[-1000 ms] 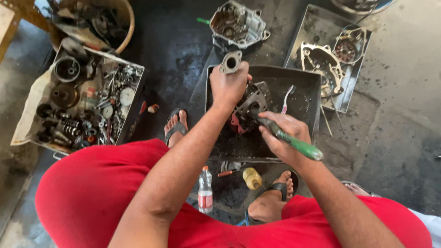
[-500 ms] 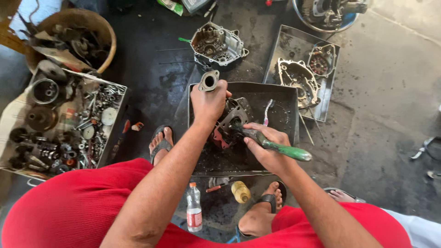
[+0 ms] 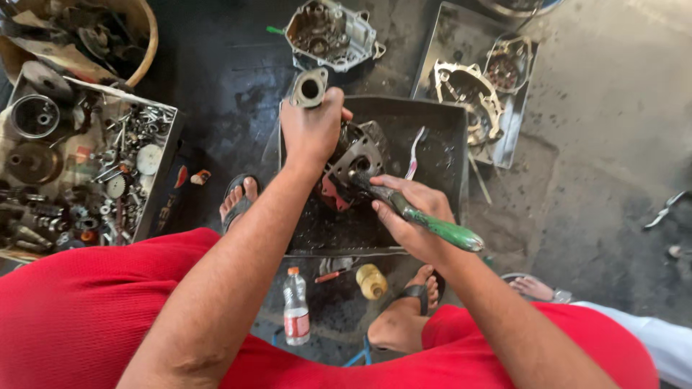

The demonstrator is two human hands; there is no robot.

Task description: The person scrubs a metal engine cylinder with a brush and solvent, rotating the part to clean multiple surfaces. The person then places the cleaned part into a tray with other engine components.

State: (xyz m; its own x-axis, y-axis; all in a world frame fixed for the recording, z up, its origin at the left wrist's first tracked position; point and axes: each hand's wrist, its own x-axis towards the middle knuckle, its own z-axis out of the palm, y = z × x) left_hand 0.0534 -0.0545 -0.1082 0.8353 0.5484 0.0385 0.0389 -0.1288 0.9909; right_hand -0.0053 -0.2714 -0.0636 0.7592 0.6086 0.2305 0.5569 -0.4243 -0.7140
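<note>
My left hand [image 3: 311,130] grips a greasy metal engine part [image 3: 353,155] by its flanged pipe end [image 3: 310,88], holding it tilted over a dark oily metal tray [image 3: 443,122]. My right hand [image 3: 411,216] is closed around a green-handled tool [image 3: 440,229], its tip pressed against the engine part. A white toothbrush [image 3: 414,153] lies in the tray beside the part. My red trousers and sandalled feet frame the tray's near edge.
A box of bolts, gears and small parts [image 3: 79,173] sits at left, a basket of scrap [image 3: 86,32] above it. An engine casing [image 3: 328,32] lies beyond the tray, a second tray with covers [image 3: 479,86] at right. A plastic bottle [image 3: 295,317] and yellow container [image 3: 372,281] stand by my feet. Another person's foot [image 3: 533,288] is at right.
The camera view has shifted slightly. Both hands keep their grips, and the tool has stayed against the engine part with a small change of angle.
</note>
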